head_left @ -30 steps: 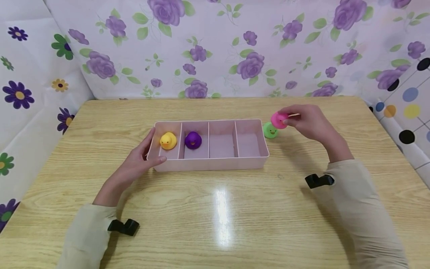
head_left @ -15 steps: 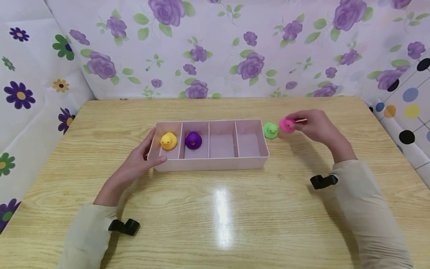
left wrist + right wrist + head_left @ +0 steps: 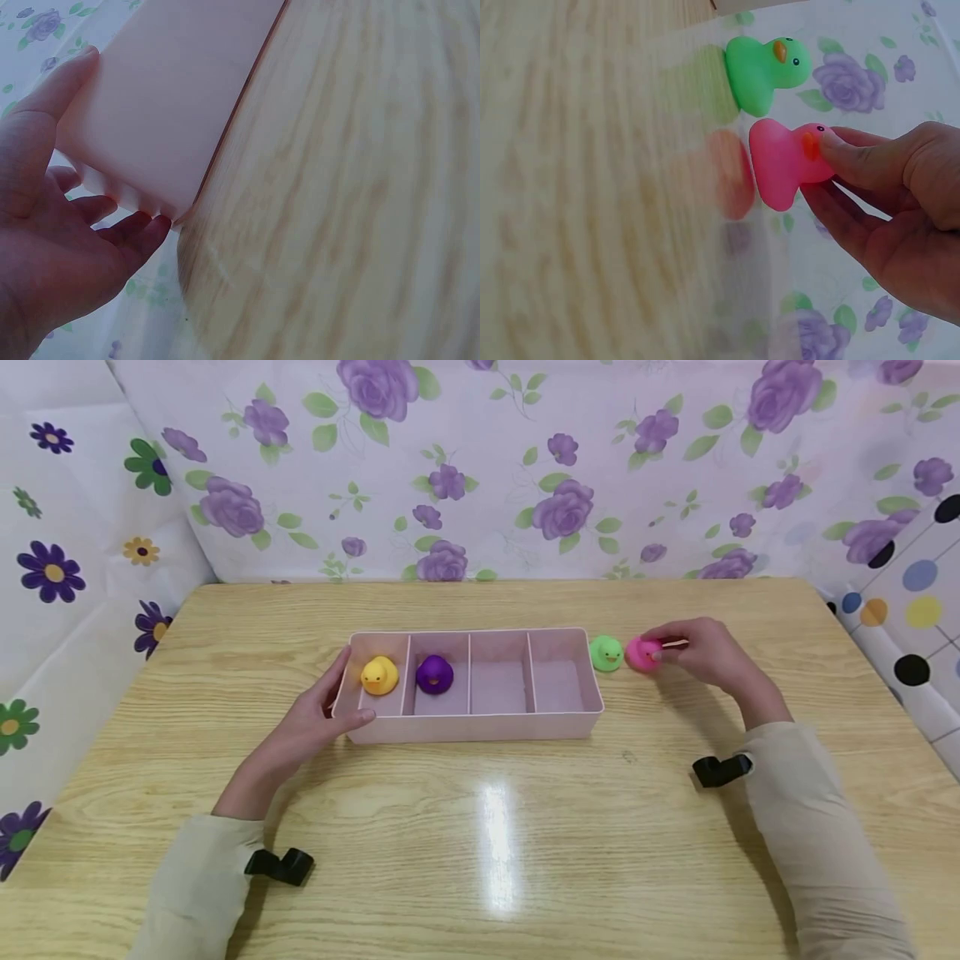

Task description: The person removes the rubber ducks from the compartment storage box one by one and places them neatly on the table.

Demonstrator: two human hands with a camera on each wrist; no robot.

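Note:
My right hand [image 3: 703,652] pinches a pink rubber duck [image 3: 776,161] by its head, between thumb and fingers. Its base is right at the tabletop. Beside it a green rubber duck [image 3: 607,653] stands upright at the right end of a pale pink divided box [image 3: 480,727]. With my left hand [image 3: 315,710] I grip the box's left end, thumb on the front wall and fingers along the end wall [image 3: 124,187]. A yellow rubber duck [image 3: 380,676] sits in the leftmost compartment, a purple one [image 3: 435,675] in the compartment next to it. The two right compartments hold nothing.
The box stands on a light wood-grain table [image 3: 420,827]. Behind the table hangs a floral sheet [image 3: 510,468], with patterned sheets at both sides. Each sleeve carries a black camera mount [image 3: 281,866].
My right hand has moved the pink duck rightward and down, from in front of the green duck to the table on its right. My left hand stays on the box.

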